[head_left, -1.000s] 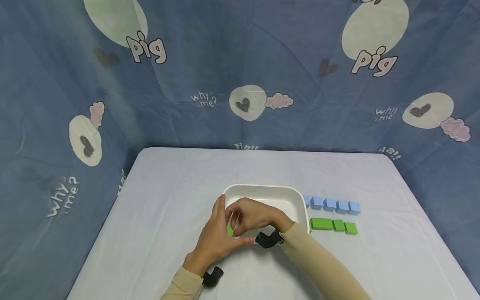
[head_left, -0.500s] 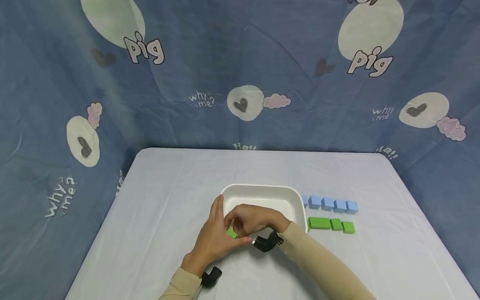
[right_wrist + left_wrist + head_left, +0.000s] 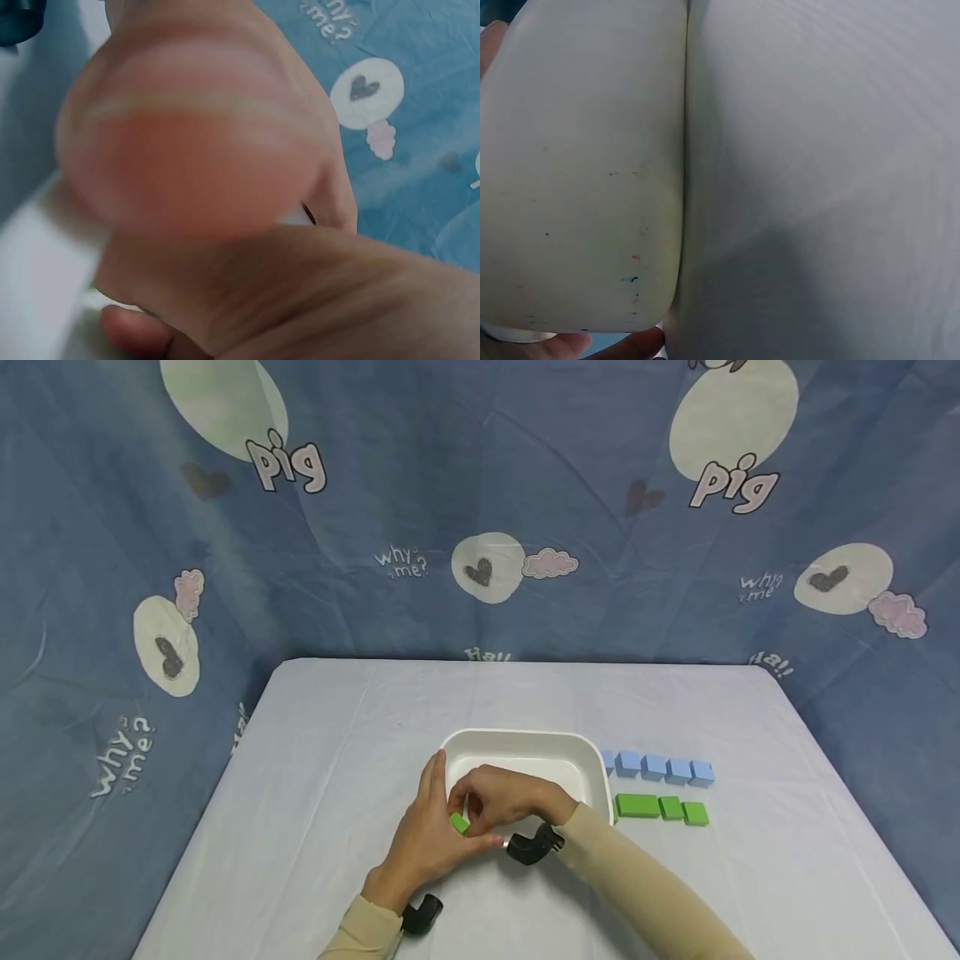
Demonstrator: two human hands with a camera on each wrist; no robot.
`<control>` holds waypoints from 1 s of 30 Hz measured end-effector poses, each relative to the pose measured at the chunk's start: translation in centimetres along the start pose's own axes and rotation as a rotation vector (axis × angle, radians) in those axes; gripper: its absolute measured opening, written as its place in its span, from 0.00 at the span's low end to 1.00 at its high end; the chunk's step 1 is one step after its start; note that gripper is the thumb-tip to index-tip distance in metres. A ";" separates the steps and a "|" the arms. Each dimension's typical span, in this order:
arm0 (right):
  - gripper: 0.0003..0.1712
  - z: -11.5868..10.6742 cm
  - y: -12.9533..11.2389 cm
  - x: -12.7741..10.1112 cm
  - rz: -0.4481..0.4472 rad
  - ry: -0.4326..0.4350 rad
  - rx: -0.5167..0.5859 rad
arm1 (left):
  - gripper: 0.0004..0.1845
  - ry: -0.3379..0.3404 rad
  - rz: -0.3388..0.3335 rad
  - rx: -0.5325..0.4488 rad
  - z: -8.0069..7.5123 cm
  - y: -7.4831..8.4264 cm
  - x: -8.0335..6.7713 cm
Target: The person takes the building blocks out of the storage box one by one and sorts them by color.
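A white tray (image 3: 525, 740) stands on the table. My left hand (image 3: 424, 842) rests at its near left corner, fingers straight along the left side and thumb stretched along the front. In the left wrist view the tray's outer wall (image 3: 585, 180) fills the left part, with fingertips at its lower corner. Inside that corner my right hand (image 3: 504, 797) reaches down with curled fingers and pinches a small green block (image 3: 458, 823), partly hidden by both hands. In the right wrist view a blurred thumb of the left hand (image 3: 195, 150) covers much of the scene.
Right of the tray lies a row of blue blocks (image 3: 653, 767), the leftmost partly hidden by the rim. Nearer is a row of green blocks (image 3: 637, 806), one longer than the others. A patterned blue cloth (image 3: 337, 610) hangs behind the white table (image 3: 360, 710).
My right hand has sunk slightly toward the tray's near left corner, and the green block there has shifted and turned a little. My left hand keeps its place on the tray.
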State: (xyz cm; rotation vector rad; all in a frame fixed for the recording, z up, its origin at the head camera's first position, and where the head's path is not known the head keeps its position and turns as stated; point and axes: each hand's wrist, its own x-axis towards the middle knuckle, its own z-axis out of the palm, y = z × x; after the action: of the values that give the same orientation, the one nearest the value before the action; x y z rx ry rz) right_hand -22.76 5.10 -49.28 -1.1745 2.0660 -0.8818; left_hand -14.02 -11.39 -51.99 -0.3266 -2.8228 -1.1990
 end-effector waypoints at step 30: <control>0.19 -3.5 -1.2 -4.9 -0.065 0.299 0.196 | 0.78 -0.017 -0.048 0.004 -0.2 0.2 0.2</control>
State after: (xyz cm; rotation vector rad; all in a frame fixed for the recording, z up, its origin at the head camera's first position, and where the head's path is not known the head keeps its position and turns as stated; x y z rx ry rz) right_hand -22.71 9.84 -45.45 -1.0607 2.1202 -1.3279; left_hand -14.18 -11.36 -51.74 -0.2706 -2.8629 -1.2045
